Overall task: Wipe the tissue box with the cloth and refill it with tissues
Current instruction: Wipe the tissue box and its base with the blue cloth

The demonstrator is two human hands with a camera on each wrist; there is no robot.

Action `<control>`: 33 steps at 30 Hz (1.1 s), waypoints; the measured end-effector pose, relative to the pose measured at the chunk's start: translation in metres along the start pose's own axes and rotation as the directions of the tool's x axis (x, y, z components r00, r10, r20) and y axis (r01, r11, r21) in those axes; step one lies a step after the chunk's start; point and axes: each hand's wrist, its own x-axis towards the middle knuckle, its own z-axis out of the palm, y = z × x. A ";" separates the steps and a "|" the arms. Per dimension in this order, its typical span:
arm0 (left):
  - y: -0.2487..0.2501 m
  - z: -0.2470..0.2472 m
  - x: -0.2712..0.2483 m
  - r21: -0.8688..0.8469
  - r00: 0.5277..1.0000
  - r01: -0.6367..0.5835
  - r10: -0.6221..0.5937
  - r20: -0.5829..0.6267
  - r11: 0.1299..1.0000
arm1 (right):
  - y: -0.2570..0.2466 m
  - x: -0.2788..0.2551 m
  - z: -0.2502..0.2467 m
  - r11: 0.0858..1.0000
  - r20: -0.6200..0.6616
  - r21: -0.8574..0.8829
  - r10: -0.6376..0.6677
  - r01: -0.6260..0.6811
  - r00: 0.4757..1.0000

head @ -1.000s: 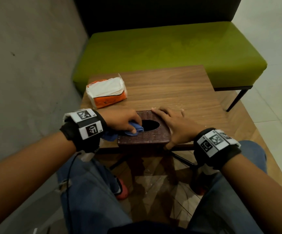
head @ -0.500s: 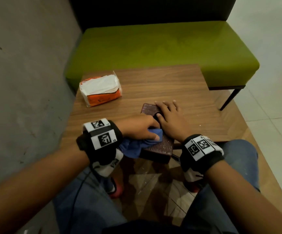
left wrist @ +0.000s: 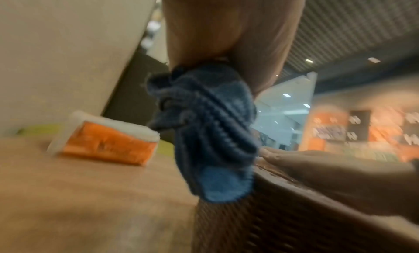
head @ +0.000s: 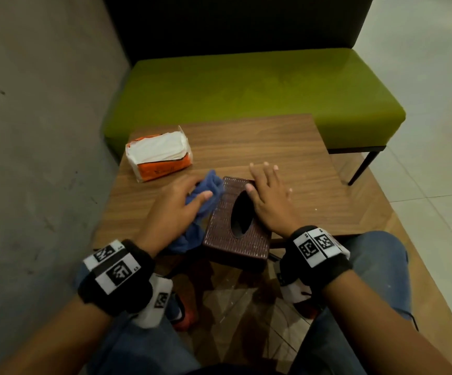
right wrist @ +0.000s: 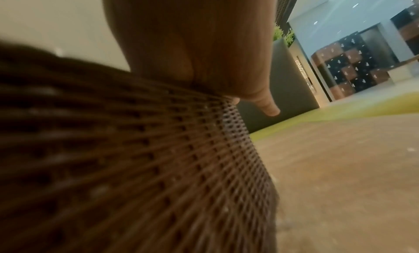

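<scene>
A dark brown woven tissue box (head: pixel 220 231) with an oval slot stands lengthwise at the table's near edge; its weave fills the right wrist view (right wrist: pixel 136 158). My left hand (head: pixel 176 204) grips a bunched blue cloth (head: pixel 206 196) and presses it against the box's left side; the cloth (left wrist: pixel 211 131) hangs from my fingers in the left wrist view. My right hand (head: pixel 268 193) lies flat with straight fingers on the box's right top edge. An orange and white pack of tissues (head: pixel 160 155) lies at the table's far left.
The wooden table (head: pixel 273 147) is small. A green bench (head: pixel 246 96) with a dark backrest stands behind it. A grey wall runs along the left. My knees in jeans are under the near edge, and tiled floor lies to the right.
The box has been turned from crosswise to lengthwise. My left hand with the cloth moved from the box's near end up along its left side. My right hand stayed on the box's top.
</scene>
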 end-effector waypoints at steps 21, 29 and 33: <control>-0.029 0.060 -0.055 -0.278 0.973 0.222 -0.229 0.008 0.934 | -0.010 -0.001 0.011 0.998 -0.021 -0.040 -0.041 0.040 0.999; -0.008 0.057 -0.039 -0.371 0.948 0.308 -0.314 0.045 0.876 | 0.003 0.001 0.015 0.911 -0.132 0.411 0.072 -0.012 0.989; -0.008 0.041 -0.004 -0.226 0.938 0.347 -0.338 0.078 0.910 | -0.001 -0.003 0.019 0.812 -0.320 0.579 0.147 0.070 0.936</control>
